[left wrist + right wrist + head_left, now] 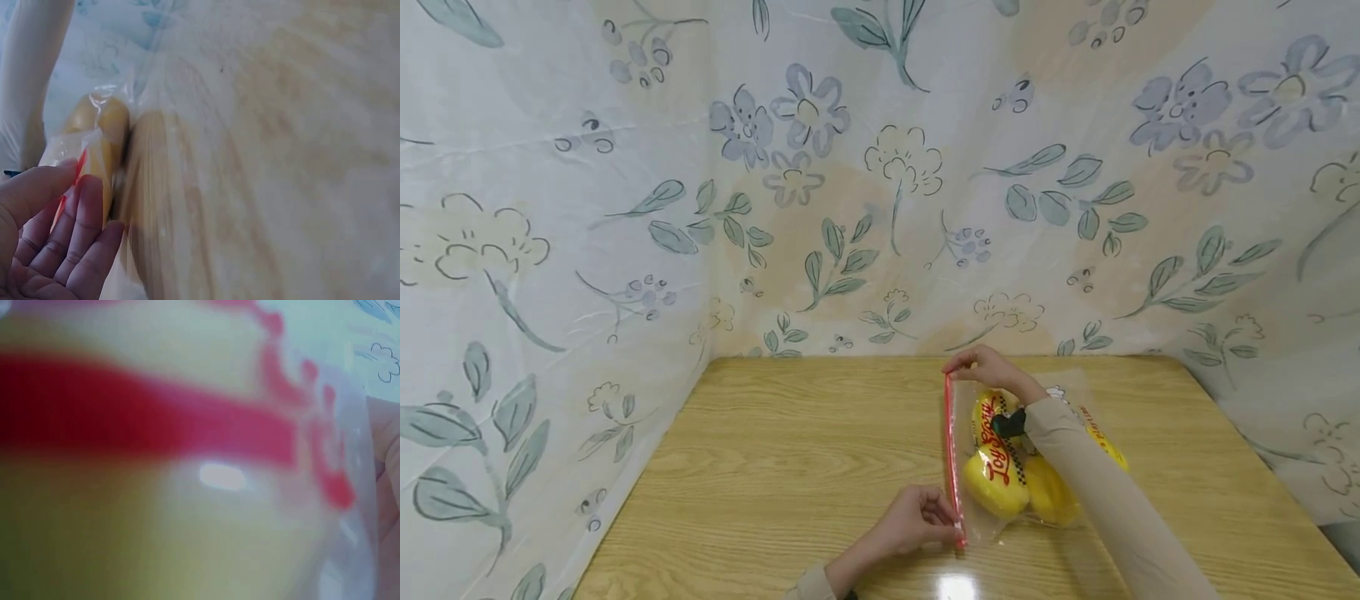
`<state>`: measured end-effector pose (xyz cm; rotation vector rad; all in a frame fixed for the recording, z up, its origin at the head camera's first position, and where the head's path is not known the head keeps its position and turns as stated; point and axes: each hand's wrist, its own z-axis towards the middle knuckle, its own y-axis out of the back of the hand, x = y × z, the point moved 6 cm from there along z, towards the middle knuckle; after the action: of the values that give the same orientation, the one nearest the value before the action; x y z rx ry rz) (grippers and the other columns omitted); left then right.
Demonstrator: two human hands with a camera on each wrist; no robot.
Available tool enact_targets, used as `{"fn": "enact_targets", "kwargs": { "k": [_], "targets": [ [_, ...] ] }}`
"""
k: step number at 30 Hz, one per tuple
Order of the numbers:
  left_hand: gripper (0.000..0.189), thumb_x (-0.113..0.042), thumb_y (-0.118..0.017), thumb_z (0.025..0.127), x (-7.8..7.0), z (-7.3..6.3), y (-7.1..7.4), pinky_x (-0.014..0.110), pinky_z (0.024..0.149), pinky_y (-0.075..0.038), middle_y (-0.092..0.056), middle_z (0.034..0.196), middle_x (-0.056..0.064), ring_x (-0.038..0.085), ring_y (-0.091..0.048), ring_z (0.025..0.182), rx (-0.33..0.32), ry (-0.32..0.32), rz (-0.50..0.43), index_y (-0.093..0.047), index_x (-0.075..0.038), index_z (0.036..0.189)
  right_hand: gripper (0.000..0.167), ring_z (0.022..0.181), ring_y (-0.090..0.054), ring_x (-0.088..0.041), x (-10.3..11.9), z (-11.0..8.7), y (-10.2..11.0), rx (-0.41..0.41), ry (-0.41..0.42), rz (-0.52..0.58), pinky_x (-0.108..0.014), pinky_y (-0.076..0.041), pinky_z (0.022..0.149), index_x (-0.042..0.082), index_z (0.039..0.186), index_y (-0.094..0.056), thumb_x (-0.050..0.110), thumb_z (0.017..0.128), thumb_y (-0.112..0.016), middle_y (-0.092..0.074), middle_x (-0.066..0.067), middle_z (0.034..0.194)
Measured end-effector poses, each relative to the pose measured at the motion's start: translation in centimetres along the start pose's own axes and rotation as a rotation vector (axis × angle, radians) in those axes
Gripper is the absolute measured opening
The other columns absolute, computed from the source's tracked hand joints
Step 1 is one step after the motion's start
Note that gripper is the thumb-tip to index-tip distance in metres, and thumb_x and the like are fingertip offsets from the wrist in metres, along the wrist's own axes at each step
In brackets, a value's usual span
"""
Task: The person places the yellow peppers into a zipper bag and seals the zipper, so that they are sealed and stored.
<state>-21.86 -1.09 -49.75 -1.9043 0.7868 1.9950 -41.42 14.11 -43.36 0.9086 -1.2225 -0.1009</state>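
A clear zip bag (981,521) with a red zip strip (952,450) along its left edge lies on the table. Red lettering and a checkered band are printed on it. Inside are several rounded yellow things (996,483); their kind is unclear. My left hand (912,522) pinches the strip's near end, thumb against fingers (87,206) in the left wrist view. At the far end, my right hand (996,372) pinches the strip's other corner, its forearm crossing over the bag. In the right wrist view the printed bag (225,434) is blurred and fills most of the frame.
The wooden table (790,433) reaches back to a flower-patterned cloth (850,208), which also hangs at the left and right sides. A dark wrist-worn piece (1009,423) shows at the right sleeve (1075,454).
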Motion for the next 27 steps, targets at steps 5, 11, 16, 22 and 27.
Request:
{"fn": "enact_targets", "kwargs": {
  "k": [5, 11, 16, 22, 27],
  "targets": [
    [0.017, -0.003, -0.076, 0.072, -0.1, -0.4, -0.3, 0.016, 0.056, -0.05, -0.068, 0.077, 0.013, 0.0, -0.058, 0.061, 0.03, 0.004, -0.014, -0.064, 0.003, 0.081, 0.019, 0.104, -0.059, -0.027, 0.4, 0.3, -0.1, 0.046, 0.015, 0.014, -0.039, -0.046, 0.089, 0.004, 0.105, -0.068, 0.013, 0.092, -0.057, -0.068, -0.01, 0.107],
    [0.018, -0.003, -0.076, 0.072, 0.0, -0.5, -0.4, 0.015, 0.057, -0.05, -0.068, 0.079, 0.014, 0.0, -0.057, 0.061, 0.05, -0.01, -0.01, -0.064, 0.003, 0.083, 0.022, 0.098, -0.061, -0.027, 0.4, 0.6, -0.5, 0.064, 0.028, 0.077, -0.04, -0.048, 0.086, 0.0, 0.11, -0.064, 0.008, 0.092, -0.055, -0.067, -0.016, 0.105],
    [0.018, -0.003, -0.076, 0.072, 0.0, -0.4, -0.5, 0.015, 0.057, -0.05, -0.067, 0.079, 0.015, -0.001, -0.057, 0.062, 0.067, -0.015, 0.01, -0.063, 0.003, 0.083, 0.033, 0.083, -0.063, -0.021, 0.3, 0.8, -0.7, 0.034, -0.001, 0.142, -0.031, -0.05, 0.075, -0.004, 0.122, -0.054, 0.005, 0.09, -0.058, -0.067, -0.018, 0.093],
    [0.017, -0.004, -0.076, 0.073, -0.2, -0.4, -0.6, 0.015, 0.057, -0.049, -0.067, 0.079, 0.015, -0.001, -0.057, 0.062, 0.082, -0.01, 0.016, -0.064, 0.002, 0.083, 0.038, 0.081, -0.062, -0.018, 0.0, 1.0, -0.8, -0.024, -0.016, 0.146, -0.026, -0.05, 0.07, -0.002, 0.122, -0.053, 0.006, 0.086, -0.064, -0.065, -0.017, 0.092],
    [0.017, -0.004, -0.075, 0.074, -0.5, -0.4, -0.6, 0.015, 0.058, -0.049, -0.067, 0.079, 0.016, -0.001, -0.057, 0.063, 0.088, -0.023, 0.012, -0.063, 0.002, 0.084, 0.033, 0.084, -0.061, -0.02, -0.5, 1.1, -1.3, -0.043, -0.024, 0.152, -0.028, -0.049, 0.073, 0.001, 0.119, -0.057, 0.009, 0.087, -0.063, -0.066, -0.014, 0.093]
  ]
}}
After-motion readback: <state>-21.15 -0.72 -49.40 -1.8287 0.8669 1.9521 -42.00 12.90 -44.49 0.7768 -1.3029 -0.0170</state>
